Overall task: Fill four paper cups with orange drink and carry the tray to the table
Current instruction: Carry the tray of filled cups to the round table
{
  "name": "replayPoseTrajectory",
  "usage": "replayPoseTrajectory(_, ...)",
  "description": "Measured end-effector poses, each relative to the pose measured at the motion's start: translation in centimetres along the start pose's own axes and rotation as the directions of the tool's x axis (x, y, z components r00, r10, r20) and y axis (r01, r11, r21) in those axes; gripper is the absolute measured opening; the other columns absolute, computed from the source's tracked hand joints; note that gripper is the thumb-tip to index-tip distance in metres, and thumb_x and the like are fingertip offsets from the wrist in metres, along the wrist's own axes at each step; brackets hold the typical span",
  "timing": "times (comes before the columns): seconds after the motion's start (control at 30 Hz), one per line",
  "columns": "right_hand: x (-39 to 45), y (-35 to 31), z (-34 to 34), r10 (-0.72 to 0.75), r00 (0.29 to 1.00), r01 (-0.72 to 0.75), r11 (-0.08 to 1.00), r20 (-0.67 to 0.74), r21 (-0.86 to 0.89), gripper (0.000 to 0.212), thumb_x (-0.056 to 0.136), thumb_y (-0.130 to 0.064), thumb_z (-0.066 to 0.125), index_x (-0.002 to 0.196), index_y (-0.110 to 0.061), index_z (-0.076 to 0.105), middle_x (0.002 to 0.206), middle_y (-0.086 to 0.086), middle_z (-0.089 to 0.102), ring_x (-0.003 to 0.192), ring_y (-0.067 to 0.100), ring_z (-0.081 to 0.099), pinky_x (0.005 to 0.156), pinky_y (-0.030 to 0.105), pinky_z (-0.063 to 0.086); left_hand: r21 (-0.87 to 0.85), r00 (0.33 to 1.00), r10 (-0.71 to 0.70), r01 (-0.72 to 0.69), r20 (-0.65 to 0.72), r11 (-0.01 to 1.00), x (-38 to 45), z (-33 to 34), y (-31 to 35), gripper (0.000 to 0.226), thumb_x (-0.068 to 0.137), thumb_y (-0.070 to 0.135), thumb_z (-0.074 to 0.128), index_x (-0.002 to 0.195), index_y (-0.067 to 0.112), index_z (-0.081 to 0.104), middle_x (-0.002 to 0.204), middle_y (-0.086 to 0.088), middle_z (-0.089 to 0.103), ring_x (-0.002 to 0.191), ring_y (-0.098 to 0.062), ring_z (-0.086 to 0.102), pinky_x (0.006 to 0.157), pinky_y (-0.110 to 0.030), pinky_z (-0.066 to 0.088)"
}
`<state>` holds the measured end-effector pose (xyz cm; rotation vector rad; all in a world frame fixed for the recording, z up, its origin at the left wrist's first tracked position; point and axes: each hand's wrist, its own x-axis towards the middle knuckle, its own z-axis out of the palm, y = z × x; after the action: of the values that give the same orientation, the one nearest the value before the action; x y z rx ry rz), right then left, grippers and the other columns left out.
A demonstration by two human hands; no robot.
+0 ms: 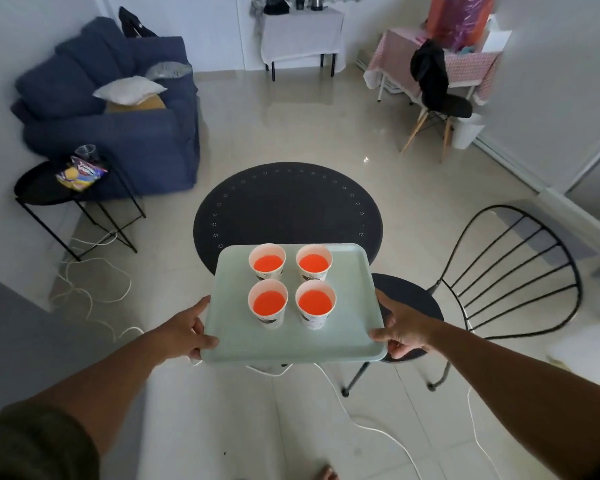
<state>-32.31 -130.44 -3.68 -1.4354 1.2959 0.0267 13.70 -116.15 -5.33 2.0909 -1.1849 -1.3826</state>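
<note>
A pale green tray (291, 344) is held level in the air, its far edge over the near rim of a round black table (286, 206). Several white paper cups stand upright on it in a square, each holding orange drink: far left (267, 262), far right (314, 263), near left (268, 303), near right (315, 304). My left hand (187, 332) grips the tray's left edge, thumb on top. My right hand (400, 329) grips the right edge the same way.
A black wire chair (510, 275) stands right of the tray, its round seat partly under it. A black side table (70, 188) with a snack bag sits left, by a blue sofa (118, 109). White cables (94, 292) trail across the tiled floor.
</note>
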Motion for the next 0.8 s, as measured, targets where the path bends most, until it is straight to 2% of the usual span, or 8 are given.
replayPoseTrajectory(0.07, 2.0, -1.1, -1.3, -0.001, 1.0, 0.001, 1.0, 0.005, -0.012, 0.119, 0.089, -0.006, 0.084, 0.164, -0.056, 0.007, 0.109, 0.028, 0.07, 0.094, 0.039, 0.077, 0.066, 0.038, 0.066, -0.017, 1.0, -0.009, 0.009, -0.008, 1.0, 1.9, -0.7, 0.7, 0.115, 0.075, 0.006, 0.089, 0.161, 0.04, 0.02, 0.095, -0.017, 0.051, 0.078, -0.035, 0.07, 0.078, -0.051, 0.064)
replayPoseTrajectory(0.17, 4.8, -2.4, -2.8, 0.005, 1.0, -0.005, 0.999, 0.002, -0.033, 0.119, 0.089, -0.007, 0.085, 0.165, -0.053, 0.005, 0.096, 0.023, 0.07, 0.078, 0.033, 0.075, 0.066, 0.038, 0.066, -0.031, 1.0, -0.017, 0.017, -0.008, 0.999, 4.8, -1.9, 1.7, 0.113, 0.074, 0.004, 0.089, 0.16, 0.04, 0.024, 0.096, -0.018, 0.05, 0.079, -0.034, 0.068, 0.074, -0.05, 0.064)
replayPoseTrajectory(0.33, 9.8, -5.1, -4.5, -0.003, 1.0, 0.003, 1.0, 0.0, -0.026, 0.114, 0.09, -0.006, 0.083, 0.165, -0.053, 0.011, 0.095, 0.021, 0.067, 0.075, 0.031, 0.072, 0.068, 0.041, 0.066, -0.045, 1.0, -0.014, 0.015, 0.022, 0.999, 10.4, -4.5, 3.8, 0.11, 0.076, 0.001, 0.087, 0.16, 0.037, 0.025, 0.094, -0.017, 0.048, 0.078, -0.032, 0.066, 0.067, -0.04, 0.064)
replayPoseTrajectory(0.47, 13.9, -6.8, -5.3, -0.002, 1.0, 0.002, 1.0, -0.019, -0.015, 0.112, 0.09, -0.005, 0.082, 0.165, -0.053, 0.014, 0.104, 0.02, 0.066, 0.072, 0.026, 0.071, 0.068, 0.043, 0.067, -0.058, 0.999, -0.015, 0.018, 0.047, 0.998, 15.9, -7.3, 4.4, 0.112, 0.073, 0.002, 0.089, 0.158, 0.042, 0.028, 0.093, -0.017, 0.048, 0.084, -0.036, 0.067, 0.074, -0.049, 0.064)
replayPoseTrajectory(0.57, 16.9, -7.9, -6.3, 0.018, 0.999, -0.018, 1.0, -0.044, -0.011, 0.117, 0.089, -0.008, 0.084, 0.165, -0.055, 0.009, 0.098, 0.021, 0.066, 0.065, 0.021, 0.071, 0.067, 0.041, 0.066, -0.043, 0.997, -0.019, 0.023, 0.075, 0.999, 19.3, -9.4, 5.3, 0.116, 0.072, 0.004, 0.09, 0.16, 0.043, 0.024, 0.094, -0.017, 0.05, 0.097, -0.046, 0.066, 0.075, -0.05, 0.064)
replayPoseTrajectory(0.67, 19.7, -8.5, -6.9, 0.044, 0.997, -0.043, 0.999, -0.064, 0.014, 0.118, 0.089, -0.009, 0.085, 0.165, -0.055, 0.008, 0.086, 0.015, 0.062, 0.06, 0.017, 0.069, 0.066, 0.038, 0.064, -0.038, 0.993, -0.012, 0.017, 0.118, 0.999, 22.4, -11.0, 6.5, 0.115, 0.076, 0.0, 0.086, 0.16, 0.041, 0.019, 0.091, -0.014, 0.048, 0.087, -0.037, 0.062, 0.071, -0.042, 0.064)
replayPoseTrajectory(0.8, 22.7, -9.1, -8.2, 0.082, 0.994, -0.077, 0.994, -0.068, 0.075, 0.117, 0.087, -0.006, 0.086, 0.164, -0.057, 0.013, 0.081, 0.011, 0.055, 0.061, 0.018, 0.061, 0.066, 0.035, 0.06, 0.005, 0.991, -0.02, 0.02, 0.129, 1.0, 26.0, -11.9, 7.8, 0.116, 0.078, 0.004, 0.086, 0.162, 0.04, 0.014, 0.089, -0.015, 0.049, 0.082, -0.029, 0.062, 0.071, -0.04, 0.065)
